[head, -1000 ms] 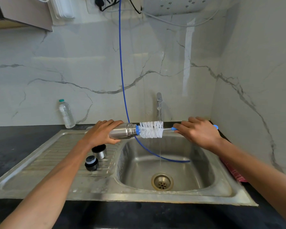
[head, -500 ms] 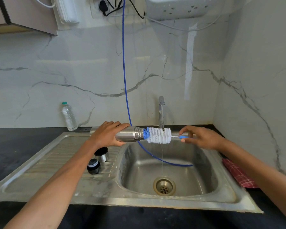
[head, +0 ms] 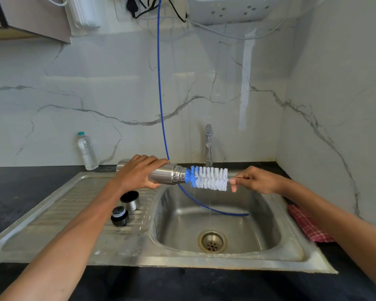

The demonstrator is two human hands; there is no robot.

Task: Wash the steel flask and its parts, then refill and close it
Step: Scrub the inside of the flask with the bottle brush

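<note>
My left hand (head: 137, 172) grips the steel flask (head: 167, 175), held on its side over the left rim of the sink basin (head: 269, 224), mouth pointing right. A bottle brush (head: 210, 178) with white bristles and a blue tip lies level, its tip at the flask's mouth. My right hand (head: 256, 180) pinches the brush's wire stem just right of the bristles. On the ribbed drainboard (head: 59, 205) below the flask stand the steel cup cap (head: 130, 200) and the black stopper (head: 119, 216). A thin stream of water falls from the tap (head: 208, 144) into the basin.
A blue hose (head: 161, 94) hangs from the wall and curls into the basin. A clear plastic bottle (head: 86, 151) stands at the back left on the dark counter. A red checked cloth (head: 308, 224) lies right of the sink. The marble wall is close on the right.
My right hand has slid along the handle to the wire stem beside the bristles. The brush's blue tip is still at the flask's mouth. The camera view has tilted up.
</note>
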